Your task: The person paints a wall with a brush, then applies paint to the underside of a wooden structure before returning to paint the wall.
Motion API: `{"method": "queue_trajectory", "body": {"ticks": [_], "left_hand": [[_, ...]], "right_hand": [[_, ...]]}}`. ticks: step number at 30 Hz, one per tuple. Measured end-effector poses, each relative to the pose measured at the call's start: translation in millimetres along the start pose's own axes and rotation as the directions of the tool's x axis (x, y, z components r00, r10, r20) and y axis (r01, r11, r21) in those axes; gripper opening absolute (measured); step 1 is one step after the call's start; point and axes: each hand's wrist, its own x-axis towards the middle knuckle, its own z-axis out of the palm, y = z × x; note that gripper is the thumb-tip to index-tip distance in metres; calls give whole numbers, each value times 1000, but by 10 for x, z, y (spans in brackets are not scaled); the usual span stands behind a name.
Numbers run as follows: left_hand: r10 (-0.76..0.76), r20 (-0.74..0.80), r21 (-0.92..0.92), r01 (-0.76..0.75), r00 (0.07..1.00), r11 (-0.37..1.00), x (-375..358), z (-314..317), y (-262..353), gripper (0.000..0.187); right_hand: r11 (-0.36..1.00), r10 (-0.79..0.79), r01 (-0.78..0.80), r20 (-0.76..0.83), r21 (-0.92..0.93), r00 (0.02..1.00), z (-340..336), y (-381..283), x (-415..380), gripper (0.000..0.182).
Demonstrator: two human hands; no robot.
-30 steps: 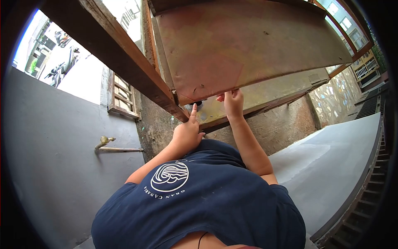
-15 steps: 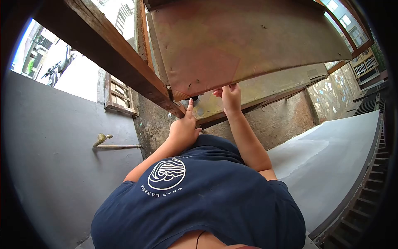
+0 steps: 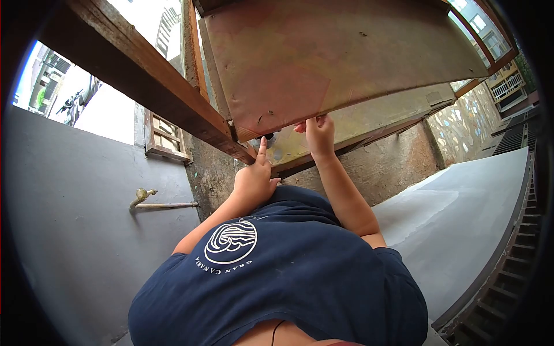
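Right hand [image 3: 319,134] still pinches the lower edge of the rusty metal panel [image 3: 323,55]. Left hand [image 3: 253,180], forefinger up, touches the small fitting [image 3: 269,140] under that edge. Barely any shift from a second ago, so work stays at that corner.

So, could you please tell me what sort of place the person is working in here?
Probably an outdoor yard or alley beside an old house. A water tap sticks out of the grey wall, motorbikes stand in the street beyond, and both hands reach up to a weathered wooden shutter.
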Motion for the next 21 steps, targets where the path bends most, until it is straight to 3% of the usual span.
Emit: {"method": "queue_trajectory", "body": {"ticks": [2,3,5,8,21], "left_hand": [[-18,39,5,18,999,1000,-1,-56,35,68],[-16,40,7,15,999,1000,1,-55,39,68],[-22,34,-4,22,999,1000,-1,-42,34,72],[30,-48,6,-30,998,1000,-15,36,-14,69],[48,-83,-18,-49,995,999,-22,37,3,62]], "right_hand": [[973,-205,209,48,-101,978,18,-61,-45,21],[973,-205,208,45,-100,978,15,-88,-64,21],[888,-363,397,176,-231,915,8,-146,-106,19],[850,-400,442,195,-287,895,31,-316,-214,20],[975,-222,222,-10,-27,975,-67,-245,-212,20]]}}
